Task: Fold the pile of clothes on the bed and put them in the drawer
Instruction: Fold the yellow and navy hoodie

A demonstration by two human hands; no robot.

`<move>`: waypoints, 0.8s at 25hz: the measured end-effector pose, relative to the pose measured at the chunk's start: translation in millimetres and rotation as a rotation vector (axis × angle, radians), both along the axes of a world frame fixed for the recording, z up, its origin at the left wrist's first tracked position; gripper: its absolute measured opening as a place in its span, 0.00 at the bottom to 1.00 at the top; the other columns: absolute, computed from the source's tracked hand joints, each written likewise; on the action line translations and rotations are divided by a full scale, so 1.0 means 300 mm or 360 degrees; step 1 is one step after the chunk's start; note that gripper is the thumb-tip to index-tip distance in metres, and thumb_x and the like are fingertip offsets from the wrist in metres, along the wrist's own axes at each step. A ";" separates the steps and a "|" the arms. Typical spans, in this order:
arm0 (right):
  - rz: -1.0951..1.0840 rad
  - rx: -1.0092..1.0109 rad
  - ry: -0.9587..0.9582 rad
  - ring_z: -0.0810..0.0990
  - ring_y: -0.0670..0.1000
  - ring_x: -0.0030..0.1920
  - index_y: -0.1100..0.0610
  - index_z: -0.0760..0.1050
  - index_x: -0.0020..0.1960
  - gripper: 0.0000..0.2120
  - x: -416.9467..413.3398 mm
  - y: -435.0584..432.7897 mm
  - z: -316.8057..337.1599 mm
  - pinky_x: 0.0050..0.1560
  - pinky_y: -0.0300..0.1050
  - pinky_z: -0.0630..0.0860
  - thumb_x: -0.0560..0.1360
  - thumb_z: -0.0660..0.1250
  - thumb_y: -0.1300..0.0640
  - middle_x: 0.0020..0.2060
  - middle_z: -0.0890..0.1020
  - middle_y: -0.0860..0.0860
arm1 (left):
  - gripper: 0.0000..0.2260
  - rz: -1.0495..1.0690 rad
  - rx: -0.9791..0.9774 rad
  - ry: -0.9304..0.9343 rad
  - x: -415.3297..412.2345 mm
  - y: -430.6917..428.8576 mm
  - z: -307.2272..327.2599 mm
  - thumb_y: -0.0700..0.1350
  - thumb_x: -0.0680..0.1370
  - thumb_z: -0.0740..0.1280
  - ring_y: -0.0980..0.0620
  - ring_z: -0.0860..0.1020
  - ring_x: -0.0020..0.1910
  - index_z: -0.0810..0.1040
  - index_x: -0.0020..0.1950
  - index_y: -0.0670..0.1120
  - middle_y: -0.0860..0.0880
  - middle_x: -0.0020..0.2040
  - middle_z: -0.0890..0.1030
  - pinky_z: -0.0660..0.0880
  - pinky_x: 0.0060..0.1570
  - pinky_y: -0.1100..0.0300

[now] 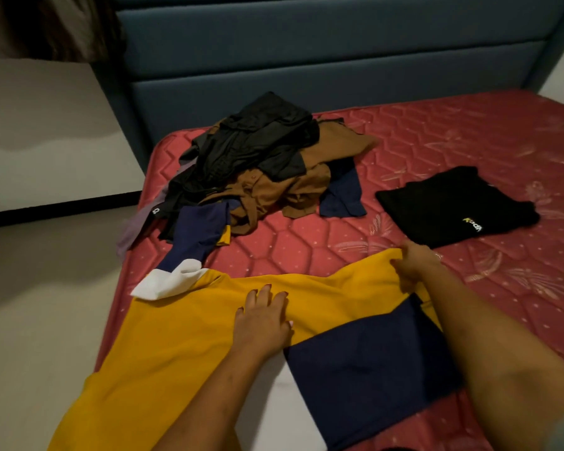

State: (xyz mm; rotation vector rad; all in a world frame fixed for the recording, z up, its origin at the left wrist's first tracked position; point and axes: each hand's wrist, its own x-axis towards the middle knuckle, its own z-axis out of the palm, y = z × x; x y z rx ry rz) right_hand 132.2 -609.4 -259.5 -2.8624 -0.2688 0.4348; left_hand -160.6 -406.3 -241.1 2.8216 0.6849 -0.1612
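Head view: left hand [261, 322] flat on shirt [176, 336] (right hand [414, 265], edge grip)

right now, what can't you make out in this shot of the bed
Head view only.
Drawer: nowhere in frame.
Pile: lower clothes buried under the black and brown ones on top.
Yellow shirt: lower end cut off by the bottom edge.
Right hand: fingertips hidden behind the shirt edge it grips.
Folded black shirt: logo too small to read.

Dimly lit bedroom: a red quilted mattress [443, 148] with a floral pattern abuts a blue padded headboard [306, 63] of horizontal panels, flanked at left by pale floor [39, 297], a white wall [46, 125] with dark skirting, and possibly a brown curtain [49, 24].
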 end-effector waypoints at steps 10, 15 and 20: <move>-0.0059 0.0199 -0.0330 0.67 0.60 0.66 0.46 0.66 0.72 0.27 0.113 -0.110 0.018 0.62 0.57 0.67 0.76 0.62 0.64 0.70 0.68 0.52 | 0.28 0.0193 -0.0253 0.0377 0.107 0.027 -0.039 0.64 0.79 0.55 0.37 0.39 0.76 0.46 0.76 0.64 0.53 0.79 0.40 0.51 0.66 0.28; 0.0659 -0.0361 -0.0394 0.60 0.55 0.71 0.40 0.62 0.72 0.35 0.050 -0.003 0.043 0.64 0.58 0.60 0.70 0.66 0.63 0.71 0.66 0.46 | 0.28 0.0067 -0.0048 0.0249 0.221 0.089 -0.044 0.59 0.80 0.58 0.43 0.47 0.77 0.49 0.78 0.58 0.51 0.79 0.50 0.52 0.69 0.31; 0.0788 -0.0650 -0.0613 0.68 0.54 0.65 0.48 0.72 0.62 0.18 0.007 0.013 0.111 0.68 0.60 0.56 0.73 0.63 0.57 0.58 0.78 0.49 | 0.15 0.0102 0.0247 0.0066 0.294 0.106 -0.037 0.54 0.78 0.64 0.47 0.70 0.66 0.71 0.63 0.50 0.48 0.64 0.74 0.53 0.70 0.39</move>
